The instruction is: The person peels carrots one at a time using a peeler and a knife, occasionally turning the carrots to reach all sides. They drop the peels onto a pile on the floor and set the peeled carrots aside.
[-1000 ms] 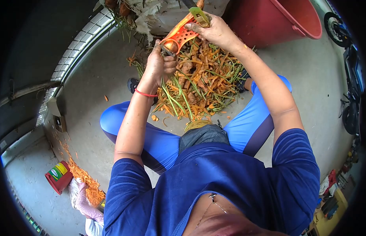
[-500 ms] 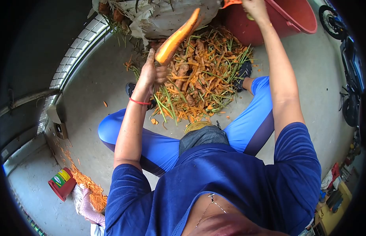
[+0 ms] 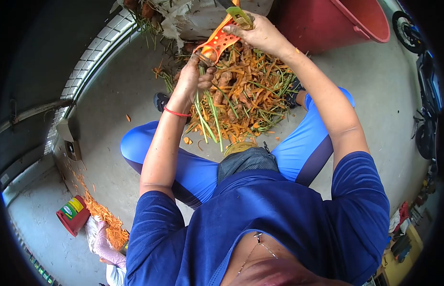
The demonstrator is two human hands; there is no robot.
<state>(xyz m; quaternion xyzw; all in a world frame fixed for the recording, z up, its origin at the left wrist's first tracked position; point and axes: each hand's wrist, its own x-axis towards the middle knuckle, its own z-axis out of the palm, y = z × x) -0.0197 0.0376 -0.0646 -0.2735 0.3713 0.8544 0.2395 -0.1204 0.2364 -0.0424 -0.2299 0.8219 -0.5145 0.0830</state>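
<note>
My left hand [image 3: 197, 78] grips a carrot [image 3: 210, 55] near its leafy end, and long green stems [image 3: 210, 114] hang below the fist. An orange peeler with holes [image 3: 223, 42] lies across the carrot and hides most of it. Closed around the peeler's handle end is my right hand [image 3: 262, 34], close to a yellow-green part and a dark strip. Under both hands spreads a pile of carrots, orange peelings and cut stems [image 3: 241, 90] on the floor between my feet.
A red tub [image 3: 308, 28] stands at the back right beside a whitish sack [image 3: 203, 24]. More orange shreds [image 3: 105, 217] lie at lower left by a red bucket [image 3: 73, 215] and a person's patterned sleeve [image 3: 107, 243]. A motorbike [image 3: 424, 95] is at far right.
My right hand has come down and left from the red tub, bringing the peeler onto the carrot. My left hand has stayed near its place, still holding the carrot.
</note>
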